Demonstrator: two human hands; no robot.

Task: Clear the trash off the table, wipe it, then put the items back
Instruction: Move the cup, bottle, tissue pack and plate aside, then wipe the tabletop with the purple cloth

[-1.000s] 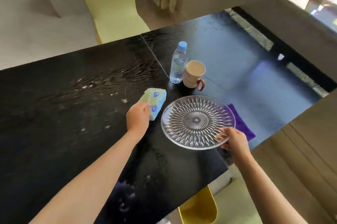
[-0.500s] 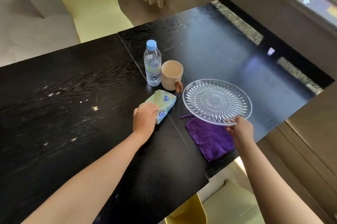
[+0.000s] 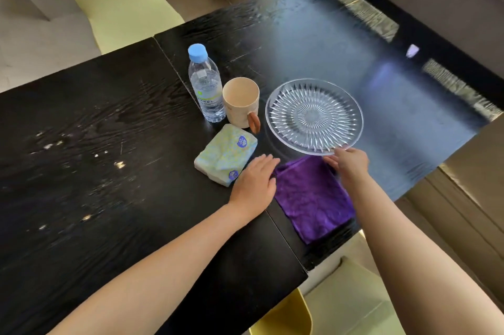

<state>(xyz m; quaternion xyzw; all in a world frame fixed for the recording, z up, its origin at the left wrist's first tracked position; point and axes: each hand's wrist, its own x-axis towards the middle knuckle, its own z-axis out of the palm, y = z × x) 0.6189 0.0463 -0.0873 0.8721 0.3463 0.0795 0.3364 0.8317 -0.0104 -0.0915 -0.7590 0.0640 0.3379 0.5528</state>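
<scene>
Head view:
- A water bottle (image 3: 206,83) stands upright near the seam in the black table (image 3: 109,225), blue cap on and clear water up to about its shoulder.
- Just to its right stands a beige mug (image 3: 240,101), mouth up. I can see only its plain beige inner wall, and its brown handle points toward the near edge.
- Right of the mug is a round clear glass plate (image 3: 313,116) with a cut sunburst pattern, and the dark tabletop shows through it. I cannot tell whether it is resting flat on the table yet.
- The right hand (image 3: 349,164) meets the plate's near rim with its fingertips, the thumb spread aside over the cloth. The hand is blurred, so I cannot tell whether it is gripping the rim.
- A pack of tissues (image 3: 226,154), pale green and yellow with two blue labels, lies flat in front of the mug. Its long axis runs from near-left to far-right.
- The left hand (image 3: 255,184) lies palm down on the table with its fingers straight, holding nothing, between the pack and the cloth.
- A purple cloth (image 3: 311,198) lies spread near the table's near edge, its long axis running far-left to near-right.
- Pale crumbs (image 3: 118,164) are scattered over the left half of the table.
</scene>
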